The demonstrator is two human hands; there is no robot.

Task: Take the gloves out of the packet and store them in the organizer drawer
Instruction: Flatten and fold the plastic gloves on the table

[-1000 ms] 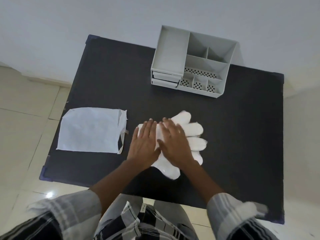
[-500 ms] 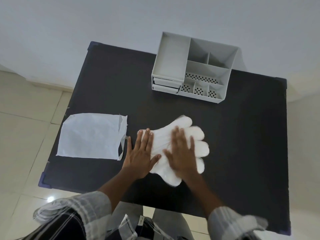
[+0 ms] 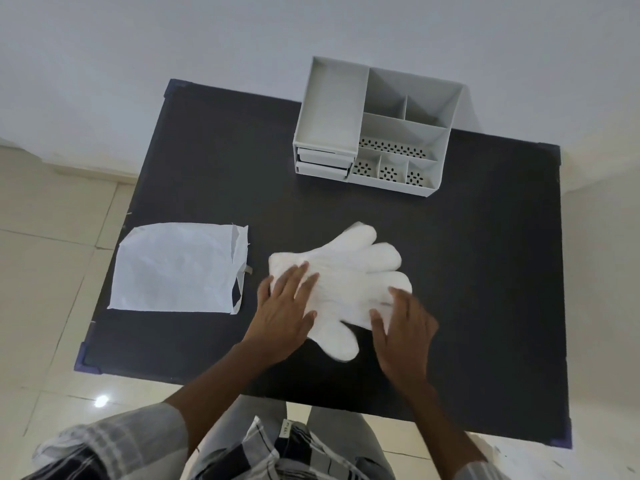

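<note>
White gloves [image 3: 349, 275] lie flat in a stack on the black table [image 3: 485, 271], fingers pointing right and away from me. My left hand [image 3: 285, 313] rests flat on the cuff end, fingers spread. Over the lowest glove fingers at the stack's right edge, my right hand [image 3: 403, 332] lies flat with its fingers apart. The white packet [image 3: 176, 268] lies flat to the left, its torn mouth facing the gloves. A grey organizer [image 3: 377, 126] stands at the far edge, its two small drawers [image 3: 323, 162] pushed in at its front left.
The table's left corner [image 3: 86, 363] and near edge are close to my body. Beige floor tiles surround the table, and a pale wall rises behind the organizer. Bare table surface lies between the gloves and the organizer.
My right hand slid from the middle of the gloves to their right edge. My left hand stayed on the cuff end. More of the gloves shows now.
</note>
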